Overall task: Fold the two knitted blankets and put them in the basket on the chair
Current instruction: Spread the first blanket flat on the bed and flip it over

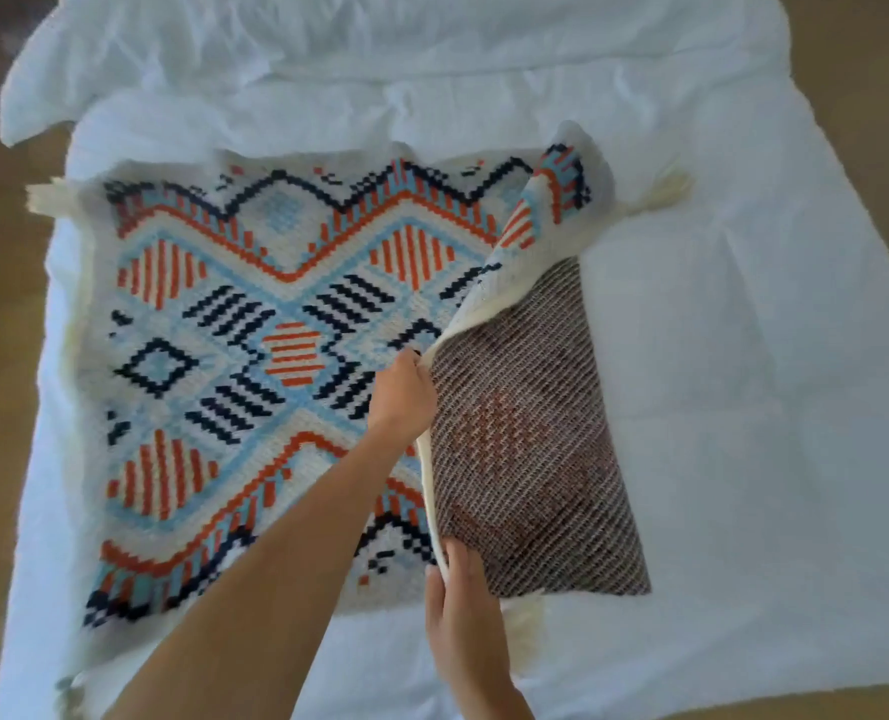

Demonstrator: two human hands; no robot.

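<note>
As I watch from the head camera, the patterned knitted blanket (pixel 255 324) lies spread over the middle of the bed (pixel 743 407), reaching toward its left edge. Its orange, navy and pale-blue zigzags and diamonds face up. Its right side is raised off the bed and curls back toward the blanket's centre, with the far right corner standing highest.

Beneath that raised flap, the brown knitted blanket (pixel 525 433) lies flat on the bed. It is dark, with fine diagonal ribs and a faint reddish patch at its middle. Its left portion is hidden under the patterned one, and its near right corner points toward the near edge of the bed.

The left hand (pixel 403 389) grips the raised cream border about halfway along, fingers curled round the edge. The right hand (pixel 460 610) pinches the same border nearer the near edge of the bed, thumb on one side and fingers on the other, just above the brown blanket.

A cream tassel (pixel 668 192) hangs from the lifted far corner, and another (pixel 42 197) lies at the blanket's far left corner, by the bed's left edge. White bedding (pixel 328 39) is rumpled along the far edge. Tan floor (pixel 873 96) shows beyond the right edge.
</note>
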